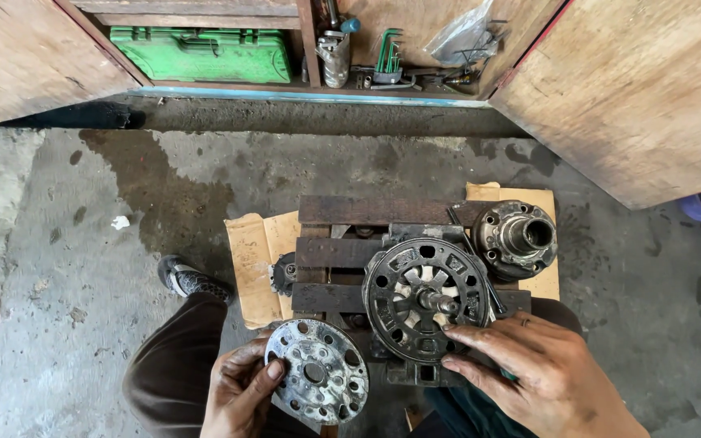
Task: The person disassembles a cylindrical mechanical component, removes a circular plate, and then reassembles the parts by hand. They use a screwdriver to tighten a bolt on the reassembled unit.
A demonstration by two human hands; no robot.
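My left hand [241, 393] holds a round grey metal plate [318, 381] with several holes, low in the view, just left of the wooden block stack. My right hand [541, 373] rests its fingers on the lower right rim of a black slotted metal disc [423, 296] with a central shaft, which sits on a dark slatted wooden stand [342, 253]. A grey metal hub housing [517, 237] with a round bore lies at the stand's right end, on cardboard.
Cardboard sheets [257, 259] lie under the stand on a stained concrete floor. My shoe [184, 280] and trouser leg are at lower left. An open wooden cabinet at the top holds a green tool case [200, 55], hex keys [387, 57] and small tools.
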